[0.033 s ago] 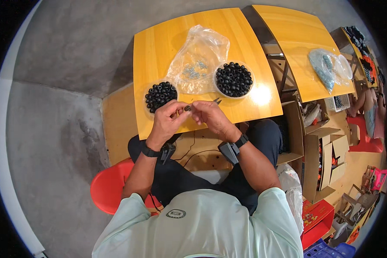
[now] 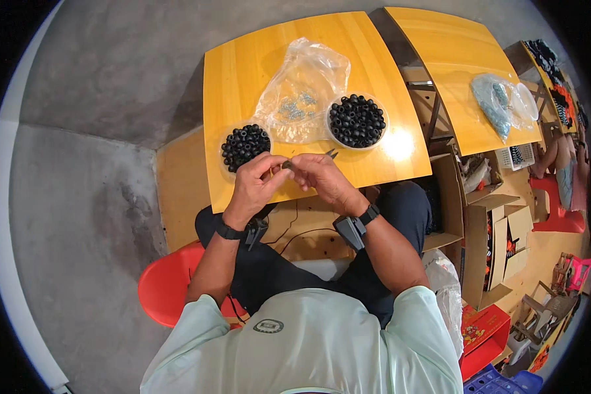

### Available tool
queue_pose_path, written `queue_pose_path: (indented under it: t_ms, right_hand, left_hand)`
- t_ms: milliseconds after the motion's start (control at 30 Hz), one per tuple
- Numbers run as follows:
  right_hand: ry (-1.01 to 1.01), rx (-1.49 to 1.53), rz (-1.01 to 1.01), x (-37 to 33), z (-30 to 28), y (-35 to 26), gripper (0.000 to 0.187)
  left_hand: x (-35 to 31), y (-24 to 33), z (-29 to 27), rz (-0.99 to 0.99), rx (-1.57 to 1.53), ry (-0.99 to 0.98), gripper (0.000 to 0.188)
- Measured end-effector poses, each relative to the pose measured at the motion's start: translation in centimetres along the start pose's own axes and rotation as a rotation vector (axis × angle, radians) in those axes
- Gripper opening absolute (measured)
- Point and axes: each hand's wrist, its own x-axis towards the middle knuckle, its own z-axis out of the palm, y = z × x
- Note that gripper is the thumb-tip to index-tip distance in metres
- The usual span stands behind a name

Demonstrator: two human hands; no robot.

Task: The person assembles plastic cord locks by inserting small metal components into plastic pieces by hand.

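Over the near edge of the yellow table, my left hand (image 2: 253,187) pinches a small black ring-like piece (image 2: 287,165) between thumb and fingertips. My right hand (image 2: 325,176) is closed in a pinch against the same piece; anything else in its fingers is too small to make out. Just behind my left hand stands a round tub (image 2: 226,164) of black bead-like pieces (image 2: 245,146). A second round tub (image 2: 356,147) of similar pieces (image 2: 358,122) is beyond my right hand. Dark pointed tool tips (image 2: 332,153) show past my right fingers, the remainder hidden.
A clear plastic bag (image 2: 295,72) with small silvery parts (image 2: 298,106) lies between the tubs on the table (image 2: 243,72). To the right, another table (image 2: 446,52) bears a bag of bluish parts (image 2: 492,108). Cardboard boxes (image 2: 479,253) stand at my right; a red stool (image 2: 157,282) is under me.
My right fingertips have shifted slightly left, closing onto the small black piece in my left hand. The tubs and bag have stayed in place.
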Motion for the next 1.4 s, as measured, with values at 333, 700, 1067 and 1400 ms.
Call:
queue_pose_path:
  t_ms: [333,700,1067,1400]
  right_hand:
    - [-0.060,0.185,0.102,-0.7,-0.2,0.0,0.019]
    - [-0.003,0.144,0.113,-0.5,-1.0,0.4,0.015]
    - [0.169,0.158,-0.010,0.6,-1.2,0.1,0.019]
    - [0.196,0.162,-0.023,0.2,-1.9,-0.1,0.019]
  left_hand:
    - [-0.2,1.0,0.6,-0.071,-0.058,-0.072,0.023]
    - [1.1,1.0,0.2,-0.060,0.043,-0.137,0.018]
    - [12.3,-5.4,-0.9,0.025,0.778,-0.180,0.011]
    - [13.7,-7.7,0.7,0.046,0.851,-0.293,0.006]
